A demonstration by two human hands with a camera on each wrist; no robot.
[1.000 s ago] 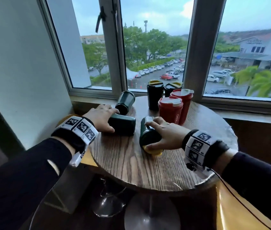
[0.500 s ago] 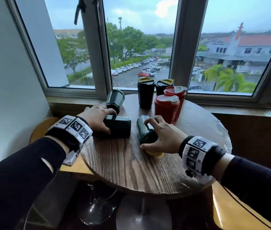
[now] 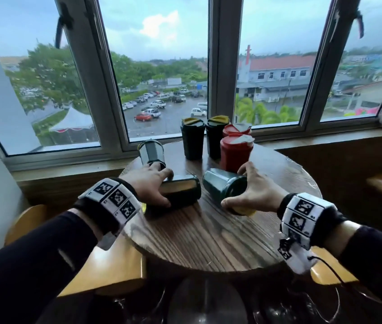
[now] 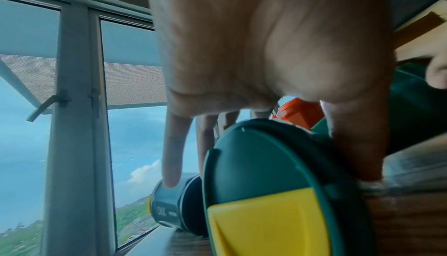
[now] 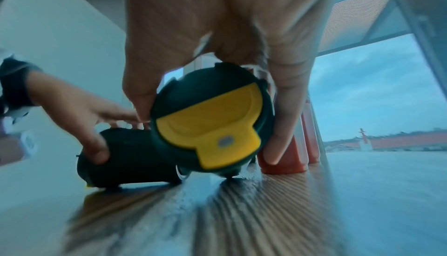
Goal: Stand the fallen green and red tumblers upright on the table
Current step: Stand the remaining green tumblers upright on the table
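Observation:
Three green tumblers lie on the round wooden table (image 3: 208, 235). My left hand (image 3: 162, 189) grips the lid end of one lying green tumbler (image 3: 183, 191); its yellow-flapped lid (image 4: 266, 193) fills the left wrist view under my left hand (image 4: 261, 160). My right hand (image 3: 234, 187) grips the lid end of a second green tumbler (image 3: 222, 184), whose base points back-left. Thumb and fingers of my right hand (image 5: 205, 126) straddle its lid (image 5: 210, 122). The third fallen green tumbler (image 3: 151, 152) lies untouched at the back left.
Two green tumblers (image 3: 192, 139) and two red tumblers (image 3: 235, 152) stand upright at the table's back, just beyond my right hand. A window sill (image 3: 68, 164) runs behind the table. Yellow wooden seats (image 3: 106, 265) flank the table below.
The view has lifted and shifted. My right hand has swung its tumbler so the base points back-left instead of straight away. My left hand still holds its tumbler in the same place.

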